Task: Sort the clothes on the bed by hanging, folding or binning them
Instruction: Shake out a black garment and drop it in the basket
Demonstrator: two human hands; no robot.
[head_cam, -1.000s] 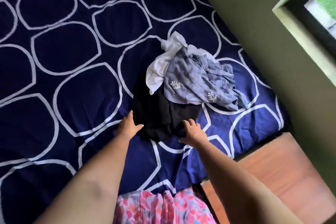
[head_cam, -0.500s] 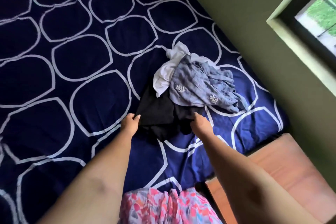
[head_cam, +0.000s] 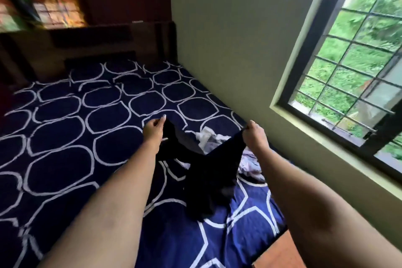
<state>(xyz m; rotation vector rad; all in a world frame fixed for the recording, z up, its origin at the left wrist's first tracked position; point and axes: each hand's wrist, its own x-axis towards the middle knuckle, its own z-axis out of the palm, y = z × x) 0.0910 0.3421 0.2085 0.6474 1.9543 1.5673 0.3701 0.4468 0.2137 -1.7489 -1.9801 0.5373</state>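
A black garment (head_cam: pixel 206 172) hangs lifted above the bed (head_cam: pixel 65 154), stretched between both hands. My left hand (head_cam: pixel 153 130) pinches its left top edge. My right hand (head_cam: pixel 254 136) grips the right top edge. The cloth sags in a V between them and its lower part trails onto the navy sheet. Behind it lie a white garment (head_cam: pixel 206 137) and a blue-grey patterned garment (head_cam: pixel 248 162), both partly hidden by the black cloth.
The bed's navy sheet with white rings runs to a dark wooden headboard (head_cam: pixel 87 50). An olive wall (head_cam: pixel 228 50) borders the bed on the right, with a barred window (head_cam: pixel 359 61). Wooden floor (head_cam: pixel 280 254) shows at the bottom right.
Both hands closed on the black garment's near edge and raised it off the bed, pulling it from under the pile. The view tilted up to show headboard and window.
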